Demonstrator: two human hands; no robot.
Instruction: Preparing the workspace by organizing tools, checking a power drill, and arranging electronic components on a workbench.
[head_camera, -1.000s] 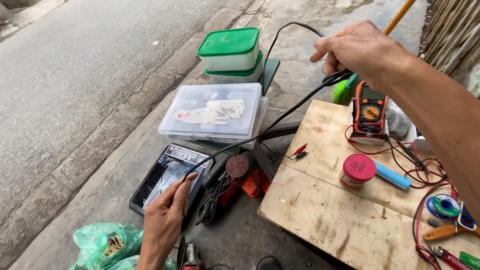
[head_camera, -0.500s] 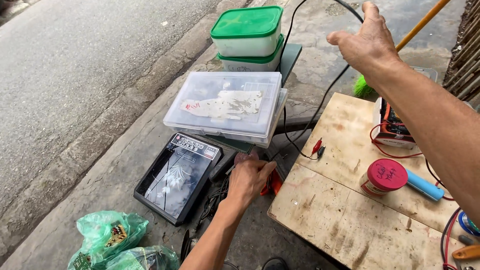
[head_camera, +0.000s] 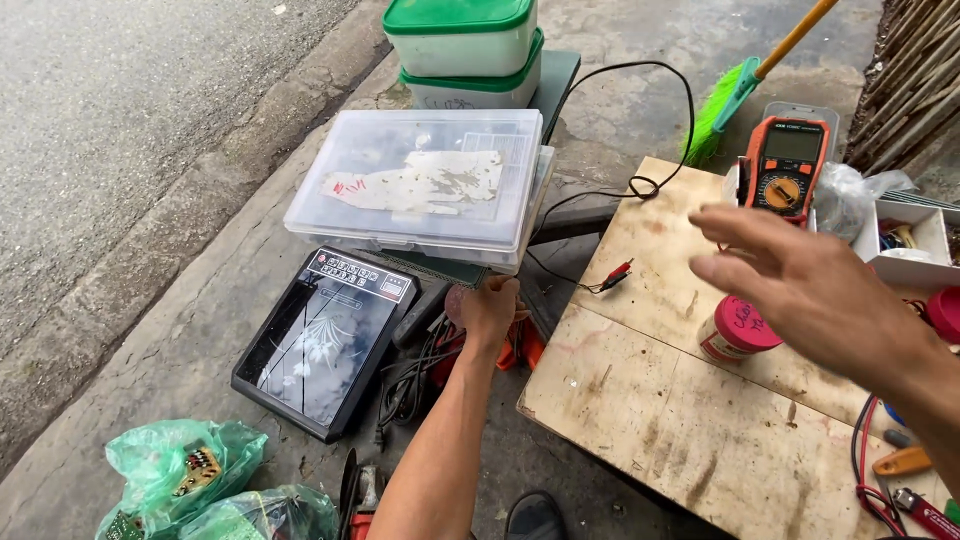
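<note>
We are closing our left hand (head_camera: 487, 312) on the tangled cables (head_camera: 420, 375) at centre frame, while our open right hand (head_camera: 800, 285) is hovering empty over the tabletop (head_camera: 640, 400) at right.

Taking the wooden board (head_camera: 700, 400) as the landmark: a multimeter (head_camera: 787, 165) stands at its far edge, a lidded jar (head_camera: 738, 328) sits on it toward the right, and clip leads (head_camera: 612, 276) lie on its near-left part. Left of the board, on the ground, lies an induction cooker (head_camera: 325, 340). A flat plastic case (head_camera: 425, 185) sits beyond the cooker, with two stacked tubs (head_camera: 462, 50) farther behind. Bags (head_camera: 185, 470) lie at the near left.
</note>
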